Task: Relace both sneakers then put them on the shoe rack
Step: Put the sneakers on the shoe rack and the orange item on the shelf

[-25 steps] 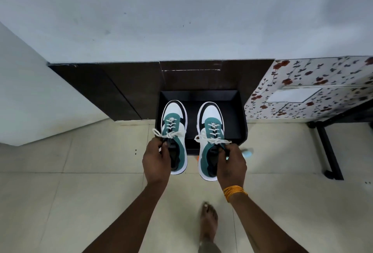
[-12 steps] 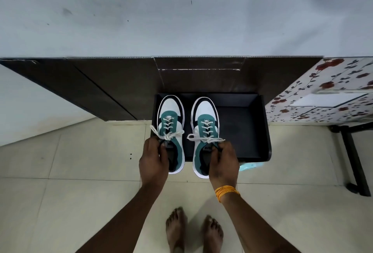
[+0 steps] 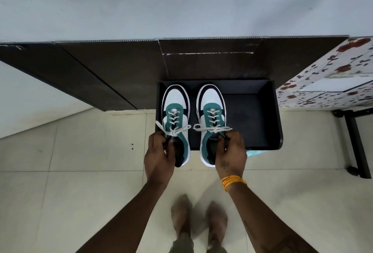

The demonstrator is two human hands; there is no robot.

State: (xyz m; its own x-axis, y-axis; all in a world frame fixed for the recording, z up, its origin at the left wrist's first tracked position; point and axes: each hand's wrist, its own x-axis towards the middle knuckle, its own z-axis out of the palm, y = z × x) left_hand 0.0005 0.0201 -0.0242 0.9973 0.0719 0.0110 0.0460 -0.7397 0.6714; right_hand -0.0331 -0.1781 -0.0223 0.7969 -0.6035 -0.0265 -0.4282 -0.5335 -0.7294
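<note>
Two white, teal and black sneakers with tied white laces hang side by side over a black open box. My left hand grips the heel opening of the left sneaker. My right hand grips the heel opening of the right sneaker. Both toes point away from me, over the left half of the black box, while the heels stick out past its near edge. Whether the soles touch the box I cannot tell.
A dark low panel runs along the white wall behind the box. A floral-covered table with a black metal leg stands at the right. My bare feet stand on pale floor tiles. Something light blue peeks from under the box.
I have stepped closer, so the box and sneakers sit larger and more centred. Both hands carried the sneakers forward over the box's left half; the grips are unchanged.
</note>
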